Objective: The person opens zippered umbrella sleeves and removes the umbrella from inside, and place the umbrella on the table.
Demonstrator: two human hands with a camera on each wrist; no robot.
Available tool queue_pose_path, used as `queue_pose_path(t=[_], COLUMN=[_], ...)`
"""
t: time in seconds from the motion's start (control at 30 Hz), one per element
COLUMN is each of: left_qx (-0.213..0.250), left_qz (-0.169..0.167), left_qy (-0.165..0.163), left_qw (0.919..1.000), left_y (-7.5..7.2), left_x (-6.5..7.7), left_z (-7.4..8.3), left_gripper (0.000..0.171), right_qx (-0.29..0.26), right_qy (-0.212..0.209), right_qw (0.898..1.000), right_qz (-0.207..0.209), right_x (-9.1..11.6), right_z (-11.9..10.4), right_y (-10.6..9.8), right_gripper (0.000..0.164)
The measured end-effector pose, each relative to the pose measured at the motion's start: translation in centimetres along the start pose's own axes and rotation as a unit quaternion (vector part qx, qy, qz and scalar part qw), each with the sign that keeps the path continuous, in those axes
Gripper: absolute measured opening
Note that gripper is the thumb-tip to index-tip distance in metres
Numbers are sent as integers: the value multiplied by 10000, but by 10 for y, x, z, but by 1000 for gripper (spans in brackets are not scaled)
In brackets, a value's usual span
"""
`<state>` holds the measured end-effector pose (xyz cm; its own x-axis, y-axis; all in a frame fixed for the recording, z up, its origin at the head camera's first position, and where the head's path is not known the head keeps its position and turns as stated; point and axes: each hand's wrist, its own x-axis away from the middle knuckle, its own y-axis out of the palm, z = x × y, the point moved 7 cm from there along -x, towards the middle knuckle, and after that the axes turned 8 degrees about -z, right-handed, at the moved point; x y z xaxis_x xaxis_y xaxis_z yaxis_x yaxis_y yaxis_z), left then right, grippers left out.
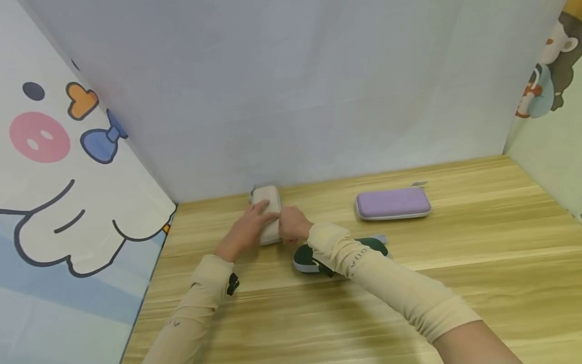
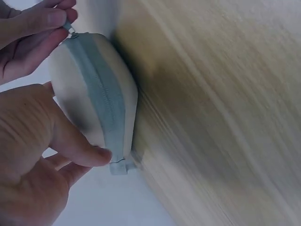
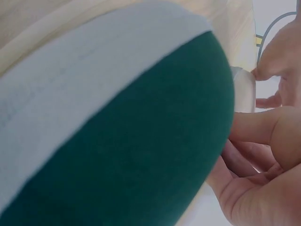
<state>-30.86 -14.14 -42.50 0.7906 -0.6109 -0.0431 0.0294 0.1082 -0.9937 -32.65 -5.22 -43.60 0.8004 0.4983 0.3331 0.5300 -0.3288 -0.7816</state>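
A cream zip case (image 1: 271,233) with a grey-blue zipper band lies on the table near the back wall. My left hand (image 1: 247,230) grips it from the left, with the thumb pressing near the zipper's end in the left wrist view. At the other end of the zipper, my right hand (image 1: 293,224) pinches the small zipper pull (image 2: 69,27) between thumb and fingers. The zipper band (image 2: 106,101) looks closed along the side that shows. Under my right forearm lies a dark green case (image 3: 155,117) with a light band, partly hidden by the sleeve in the head view.
To the right, a purple case (image 1: 393,203) with a pale lower edge rests on the wooden table (image 1: 482,263). A grey-white cloth wall (image 1: 309,101) rises behind the table, and a cartoon-printed panel (image 1: 59,197) borders its left side.
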Motion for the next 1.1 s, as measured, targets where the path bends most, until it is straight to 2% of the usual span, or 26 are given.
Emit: queue_pose_path(t=[0.13, 0.23, 0.47, 0.67, 0.83, 1.0, 1.1], left_qx=[-394, -452, -134, 218, 241, 209, 428], left_qz=[157, 123, -220, -289, -397, -537, -609], left_qy=[151, 96, -78, -65, -161, -471, -659], left_qw=[9990, 9989, 9996, 9993, 9988, 9972, 9950], left_y=[0, -1, -5, -9, -9, -5, -2], left_x=[-4, -6, -7, -7, -8, -7, -5], left_z=[2, 1, -5, -8, -12, -21, -27], left_gripper=[65, 69, 67, 63, 63, 66, 70], right_qx=[469, 429, -271, -183, -322, -52, -31], right_qy=[58, 144, 327, 422, 588, 549, 530], right_qw=[9988, 9989, 9990, 9984, 9971, 9977, 9977], right_qz=[93, 116, 159, 325, 352, 389, 430], right_x=[1, 2, 3, 2, 0, -2, -1], right_z=[0, 1, 7, 12, 17, 18, 20], right_y=[-2, -5, -9, -14, -14, -14, -15], right_gripper=[35, 30, 29, 32, 29, 32, 36])
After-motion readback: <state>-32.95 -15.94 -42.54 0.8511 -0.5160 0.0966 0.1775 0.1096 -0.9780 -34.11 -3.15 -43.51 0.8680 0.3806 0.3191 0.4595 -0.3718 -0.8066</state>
